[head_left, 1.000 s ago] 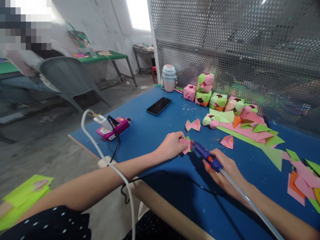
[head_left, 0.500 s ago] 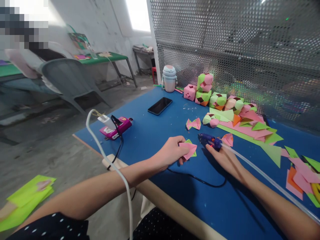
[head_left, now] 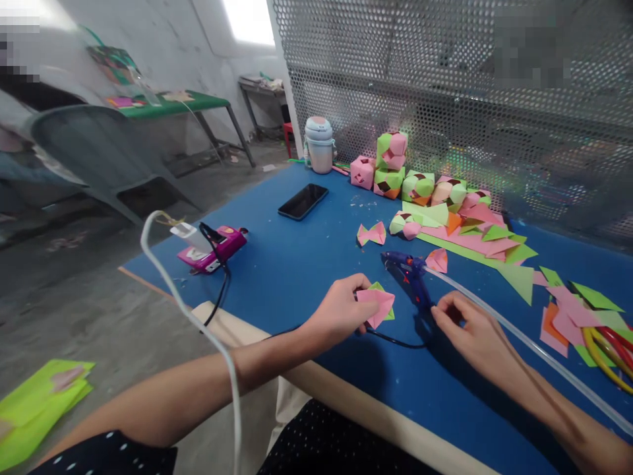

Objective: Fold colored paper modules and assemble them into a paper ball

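My left hand (head_left: 341, 311) pinches a folded pink and green paper piece (head_left: 378, 305) just above the blue table (head_left: 301, 264). A blue glue gun (head_left: 413, 280) lies on the table right of that piece, with a long clear glue stick (head_left: 519, 336) trailing from its back. My right hand (head_left: 467, 330) rests on the table beside the gun's handle, fingers curled and holding nothing.
Finished paper balls and cubes (head_left: 395, 168) stand along the perforated metal screen (head_left: 445, 99). Cut pink, green and orange paper (head_left: 489, 241) lies at right. A black phone (head_left: 302, 201), a pink device (head_left: 210, 247), a small jar (head_left: 319, 145) and a white cable (head_left: 198, 323) are at left.
My right hand carried the glue gun away from the paper piece, set it down on the table and let go. My left hand kept hold of the paper piece.
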Demonstrator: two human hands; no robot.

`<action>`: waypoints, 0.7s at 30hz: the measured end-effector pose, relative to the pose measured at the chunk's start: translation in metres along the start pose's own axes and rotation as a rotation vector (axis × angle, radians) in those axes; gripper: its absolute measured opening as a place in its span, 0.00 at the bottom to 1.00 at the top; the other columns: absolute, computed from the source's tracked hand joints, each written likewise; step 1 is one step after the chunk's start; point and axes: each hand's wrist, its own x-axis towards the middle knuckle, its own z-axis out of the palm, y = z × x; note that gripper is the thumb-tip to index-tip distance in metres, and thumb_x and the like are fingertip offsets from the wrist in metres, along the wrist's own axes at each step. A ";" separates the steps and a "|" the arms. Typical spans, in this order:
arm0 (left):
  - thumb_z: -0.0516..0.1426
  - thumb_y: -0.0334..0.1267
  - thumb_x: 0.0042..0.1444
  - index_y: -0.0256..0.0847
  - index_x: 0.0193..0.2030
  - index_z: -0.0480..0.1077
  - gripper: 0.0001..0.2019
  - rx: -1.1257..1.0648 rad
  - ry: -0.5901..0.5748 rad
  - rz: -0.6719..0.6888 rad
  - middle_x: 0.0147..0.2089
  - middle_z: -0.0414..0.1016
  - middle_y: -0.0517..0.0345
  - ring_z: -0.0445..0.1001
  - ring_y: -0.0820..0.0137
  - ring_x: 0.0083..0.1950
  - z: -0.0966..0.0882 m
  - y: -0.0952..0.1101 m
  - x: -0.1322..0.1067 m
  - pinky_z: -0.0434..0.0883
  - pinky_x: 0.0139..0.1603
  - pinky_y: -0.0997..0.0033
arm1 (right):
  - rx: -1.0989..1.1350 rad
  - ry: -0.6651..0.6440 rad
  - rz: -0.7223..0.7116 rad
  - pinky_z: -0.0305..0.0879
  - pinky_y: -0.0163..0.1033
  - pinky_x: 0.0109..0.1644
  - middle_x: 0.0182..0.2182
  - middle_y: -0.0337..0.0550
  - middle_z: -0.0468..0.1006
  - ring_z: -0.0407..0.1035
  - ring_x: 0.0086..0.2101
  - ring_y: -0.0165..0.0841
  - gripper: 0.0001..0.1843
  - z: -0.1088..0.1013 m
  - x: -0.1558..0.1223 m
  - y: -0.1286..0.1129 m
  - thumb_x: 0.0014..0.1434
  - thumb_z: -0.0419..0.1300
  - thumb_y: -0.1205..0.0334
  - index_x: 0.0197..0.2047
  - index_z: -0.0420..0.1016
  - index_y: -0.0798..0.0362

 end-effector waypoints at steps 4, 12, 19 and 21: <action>0.54 0.30 0.44 0.40 0.28 0.64 0.03 -0.002 -0.035 0.085 0.20 0.68 0.66 0.68 0.76 0.19 0.019 -0.002 -0.002 0.64 0.18 0.79 | 0.283 -0.121 -0.017 0.65 0.35 0.33 0.29 0.38 0.72 0.67 0.28 0.30 0.09 0.008 -0.008 -0.024 0.60 0.57 0.56 0.40 0.67 0.51; 0.55 0.35 0.49 0.38 0.31 0.67 0.03 -0.044 -0.095 0.143 0.24 0.71 0.63 0.70 0.74 0.23 0.035 -0.011 0.003 0.65 0.22 0.77 | 0.405 -0.057 0.001 0.61 0.32 0.27 0.24 0.36 0.71 0.64 0.24 0.27 0.07 0.027 0.007 -0.029 0.59 0.57 0.60 0.31 0.69 0.54; 0.57 0.35 0.48 0.36 0.32 0.68 0.06 -0.179 -0.014 0.146 0.23 0.64 0.66 0.61 0.79 0.24 0.030 0.000 0.000 0.57 0.24 0.79 | 0.452 -0.053 0.044 0.60 0.32 0.27 0.23 0.35 0.70 0.63 0.24 0.26 0.08 0.029 0.004 -0.025 0.59 0.58 0.60 0.30 0.68 0.54; 0.57 0.35 0.47 0.36 0.30 0.67 0.05 -0.206 0.013 0.130 0.22 0.63 0.67 0.59 0.80 0.23 0.029 0.003 -0.002 0.55 0.24 0.79 | 0.483 -0.062 0.049 0.60 0.32 0.28 0.24 0.35 0.69 0.63 0.24 0.27 0.07 0.031 0.004 -0.025 0.59 0.58 0.60 0.32 0.68 0.53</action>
